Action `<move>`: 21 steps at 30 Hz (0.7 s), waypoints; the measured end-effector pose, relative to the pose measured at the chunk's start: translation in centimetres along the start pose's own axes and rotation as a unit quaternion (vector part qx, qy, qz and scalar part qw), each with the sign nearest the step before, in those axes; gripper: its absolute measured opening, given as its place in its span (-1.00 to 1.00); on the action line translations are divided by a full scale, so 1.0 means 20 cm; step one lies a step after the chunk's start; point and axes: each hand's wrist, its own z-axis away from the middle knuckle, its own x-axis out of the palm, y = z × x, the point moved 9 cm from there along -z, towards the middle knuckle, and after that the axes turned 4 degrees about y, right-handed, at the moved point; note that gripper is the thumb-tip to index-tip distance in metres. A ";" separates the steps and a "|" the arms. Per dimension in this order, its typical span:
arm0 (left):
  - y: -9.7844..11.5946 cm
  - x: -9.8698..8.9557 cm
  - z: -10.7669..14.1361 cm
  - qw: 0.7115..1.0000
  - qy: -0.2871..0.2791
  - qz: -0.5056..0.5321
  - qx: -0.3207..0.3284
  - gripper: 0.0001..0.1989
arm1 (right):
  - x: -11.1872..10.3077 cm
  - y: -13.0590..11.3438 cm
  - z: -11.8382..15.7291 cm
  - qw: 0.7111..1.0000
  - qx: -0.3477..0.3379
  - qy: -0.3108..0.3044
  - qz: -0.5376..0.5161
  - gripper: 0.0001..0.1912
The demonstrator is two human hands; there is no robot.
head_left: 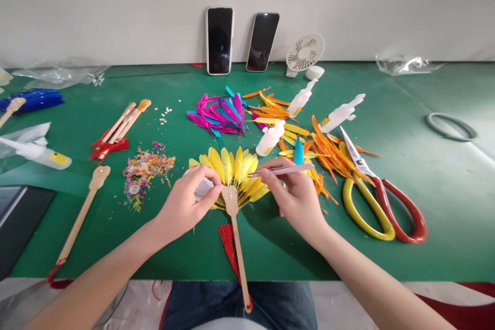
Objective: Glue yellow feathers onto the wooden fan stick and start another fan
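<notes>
A fan of yellow feathers (227,165) spreads from the head of a wooden handle (238,247), which extends past the table's front edge with a red tassel (229,247) beside it. My left hand (195,196) is at the fan's left side, thumb and index finger pinched beside the handle's head; a small clear bag (203,188) shows within its fingers. On the right, my right hand (296,196) is closed around tweezers (288,169), their tips over the right-hand yellow feathers. Small pale dots lie on the fan.
Scissors (363,185), orange feathers (332,154) and glue bottles (270,138) lie right. Magenta and blue feathers (218,113) lie behind the fan; colourful scraps (149,170) and wooden handles (83,211) are left. Two phones (219,41) and a small fan (305,53) stand at the wall.
</notes>
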 end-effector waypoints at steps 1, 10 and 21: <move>0.00 -0.02 0.00 1.000 0.009 -0.019 0.000 -0.95 | -0.02 0.01 -0.01 1.000 0.012 0.012 0.003 -0.84; 0.01 -0.06 -0.01 0.957 0.030 -0.259 0.125 -0.81 | -0.04 0.06 -0.07 0.996 0.029 0.038 0.075 -0.81; 0.00 -0.01 0.00 0.947 -0.051 -0.292 0.125 -0.84 | 0.05 -0.13 -0.12 0.970 -0.141 0.006 0.198 -0.80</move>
